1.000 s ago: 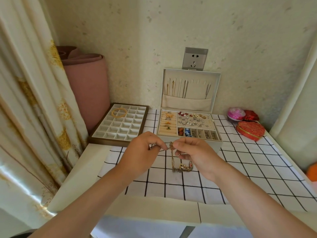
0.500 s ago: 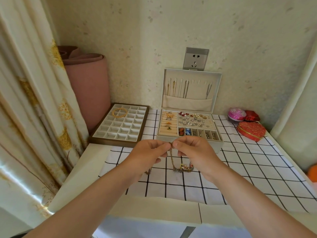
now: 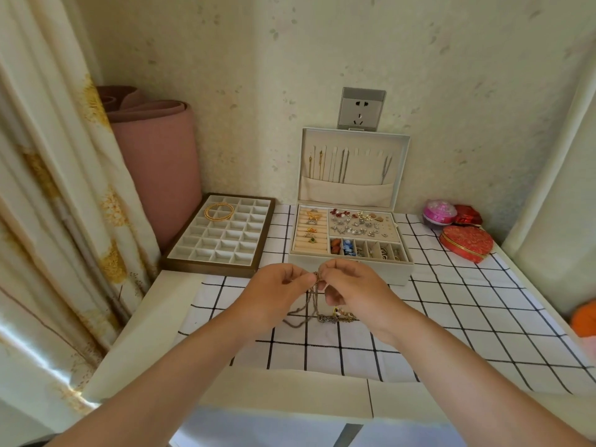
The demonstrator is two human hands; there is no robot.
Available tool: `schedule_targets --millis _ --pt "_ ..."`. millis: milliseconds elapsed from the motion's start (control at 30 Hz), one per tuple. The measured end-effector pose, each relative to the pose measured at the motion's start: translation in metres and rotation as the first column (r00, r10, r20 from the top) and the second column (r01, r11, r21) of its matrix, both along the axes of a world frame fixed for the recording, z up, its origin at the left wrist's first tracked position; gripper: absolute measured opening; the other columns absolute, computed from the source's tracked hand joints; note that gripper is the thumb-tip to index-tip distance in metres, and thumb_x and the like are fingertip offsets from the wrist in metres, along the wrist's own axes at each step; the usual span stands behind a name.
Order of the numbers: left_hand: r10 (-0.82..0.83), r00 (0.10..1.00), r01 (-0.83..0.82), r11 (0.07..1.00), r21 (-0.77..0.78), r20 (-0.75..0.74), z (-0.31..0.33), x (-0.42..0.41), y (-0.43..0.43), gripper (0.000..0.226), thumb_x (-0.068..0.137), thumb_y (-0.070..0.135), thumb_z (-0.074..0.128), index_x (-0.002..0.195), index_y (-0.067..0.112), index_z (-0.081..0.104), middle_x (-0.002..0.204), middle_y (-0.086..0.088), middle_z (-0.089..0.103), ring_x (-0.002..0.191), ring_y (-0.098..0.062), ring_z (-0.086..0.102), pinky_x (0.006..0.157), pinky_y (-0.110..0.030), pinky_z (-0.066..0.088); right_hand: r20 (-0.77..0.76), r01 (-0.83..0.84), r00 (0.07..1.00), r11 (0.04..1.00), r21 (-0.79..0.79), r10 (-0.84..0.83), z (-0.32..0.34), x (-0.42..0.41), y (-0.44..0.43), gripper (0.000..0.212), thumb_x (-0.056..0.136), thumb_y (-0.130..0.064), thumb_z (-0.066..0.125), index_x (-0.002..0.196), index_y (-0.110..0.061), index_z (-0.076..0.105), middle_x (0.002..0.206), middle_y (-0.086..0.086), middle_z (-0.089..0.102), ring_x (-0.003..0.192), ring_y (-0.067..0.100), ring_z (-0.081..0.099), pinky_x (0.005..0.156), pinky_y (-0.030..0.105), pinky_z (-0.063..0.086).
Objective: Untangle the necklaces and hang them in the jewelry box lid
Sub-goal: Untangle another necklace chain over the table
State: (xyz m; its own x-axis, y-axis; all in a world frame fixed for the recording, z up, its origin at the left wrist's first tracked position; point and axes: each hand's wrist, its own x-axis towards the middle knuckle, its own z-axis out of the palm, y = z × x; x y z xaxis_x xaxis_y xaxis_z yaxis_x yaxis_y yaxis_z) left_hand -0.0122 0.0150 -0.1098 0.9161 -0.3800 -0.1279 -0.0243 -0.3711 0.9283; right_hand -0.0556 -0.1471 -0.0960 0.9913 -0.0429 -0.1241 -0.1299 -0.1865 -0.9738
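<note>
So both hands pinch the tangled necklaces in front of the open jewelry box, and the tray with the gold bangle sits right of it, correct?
Not quite: the head view shows the tray with the gold bangle left of the jewelry box. The rest holds: left hand and right hand pinch the tangled necklaces in front of the open box.

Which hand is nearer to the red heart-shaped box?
Right. The right hand, pinching the necklaces, is left of the red heart-shaped box, closer to the camera; the left hand lies further left.
</note>
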Motion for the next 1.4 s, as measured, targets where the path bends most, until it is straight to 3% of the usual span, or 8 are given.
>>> schedule_targets --millis 133,367,667,867,1100,1167,1300,1400 --pt "-0.129 0.967 0.059 0.952 0.300 0.218 0.000 0.001 0.003 0.014 0.098 0.039 0.055 0.094 0.032 0.065 0.098 0.014 0.066 0.099 -0.004 0.059 0.091 -0.028 0.046 -0.056 -0.030 0.998 0.999 -0.020 0.029 -0.009 0.001 0.006 0.025 0.100 -0.020 0.048 0.084 -0.011 0.064 0.075 0.008 0.055 0.067 0.018 0.050 0.073 0.035 0.048" --pt "-0.115 0.927 0.038 0.976 0.213 0.357 0.003 0.003 0.011 0.008 0.099 0.028 0.056 0.095 0.026 0.064 0.099 0.011 0.062 0.097 -0.004 0.058 0.089 -0.025 0.047 0.015 -0.199 0.973 0.865 -0.461 0.231 -0.011 0.002 0.004 0.020 0.097 -0.024 0.055 0.078 -0.025 0.062 0.061 -0.015 0.050 0.056 -0.001 0.044 0.061 0.024 0.039" --pt "-0.180 0.941 0.031 0.889 0.456 0.286 0.009 0.008 0.026 0.008 0.097 0.036 0.059 0.093 0.030 0.061 0.090 0.014 0.061 0.084 -0.005 0.057 0.074 -0.024 0.049 -0.081 -0.009 0.996 0.947 0.320 0.037 0.003 0.007 -0.005 0.024 0.101 -0.014 0.046 0.080 -0.015 0.058 0.071 0.001 0.052 0.058 0.015 0.047 0.069 0.033 0.050" --pt "0.112 0.993 -0.116 0.985 -0.130 -0.036 0.018 0.007 0.017 0.014 0.096 0.024 0.061 0.093 0.015 0.071 0.088 -0.005 0.070 0.083 -0.012 0.061 0.089 -0.032 0.055 -0.197 0.050 0.979 0.885 0.463 0.048 0.002 0.009 -0.011 0.027 0.094 -0.017 0.035 0.068 -0.020 0.041 0.067 0.003 0.049 0.061 0.020 0.042 0.067 0.036 0.045" --pt "-0.108 0.881 -0.187 0.816 -0.547 -0.461 0.025 0.005 0.014 0.024 0.105 0.017 0.044 0.081 0.015 0.048 0.064 0.004 0.042 0.054 -0.011 0.034 0.080 -0.033 0.052 -0.216 0.120 0.976 0.909 0.400 -0.034 -0.005 0.012 -0.005 0.037 0.107 -0.035 0.040 0.074 -0.018 0.046 0.068 0.002 0.052 0.060 0.017 0.045 0.067 0.034 0.048" --pt "-0.053 0.890 -0.184 0.867 -0.464 -0.452 0.023 0.008 0.016 0.026 0.105 0.018 0.045 0.078 0.017 0.045 0.061 0.004 0.034 0.051 -0.011 0.030 0.072 -0.030 0.051 -0.223 0.201 0.969 0.868 0.454 -0.108 -0.004 0.015 -0.009 0.038 0.106 -0.036 0.042 0.073 -0.018 0.047 0.070 0.003 0.053 0.061 0.018 0.045 0.068 0.036 0.048" --pt "0.034 0.999 -0.028 0.980 0.199 -0.026 0.022 0.012 0.021 0.022 0.099 0.030 0.056 0.083 0.017 0.064 0.067 0.009 0.049 0.063 -0.007 0.047 0.068 -0.025 0.045 -0.219 0.303 0.952 0.763 0.571 -0.214 -0.002 0.018 -0.019 0.039 0.105 -0.038 0.044 0.072 -0.017 0.048 0.069 0.004 0.053 0.064 0.019 0.049 0.076 0.040 0.050" --pt "0.072 0.996 -0.063 0.985 0.159 -0.052 0.024 0.014 0.026 0.033 0.095 0.039 0.062 0.071 0.017 0.065 0.062 0.009 0.050 0.069 -0.010 0.051 0.072 -0.022 0.038 -0.242 0.346 0.938 0.653 0.673 -0.248 -0.001 0.018 -0.022 0.043 0.104 -0.038 0.047 0.066 -0.018 0.046 0.056 0.002 0.045 0.062 0.022 0.050 0.087 0.045 0.050"
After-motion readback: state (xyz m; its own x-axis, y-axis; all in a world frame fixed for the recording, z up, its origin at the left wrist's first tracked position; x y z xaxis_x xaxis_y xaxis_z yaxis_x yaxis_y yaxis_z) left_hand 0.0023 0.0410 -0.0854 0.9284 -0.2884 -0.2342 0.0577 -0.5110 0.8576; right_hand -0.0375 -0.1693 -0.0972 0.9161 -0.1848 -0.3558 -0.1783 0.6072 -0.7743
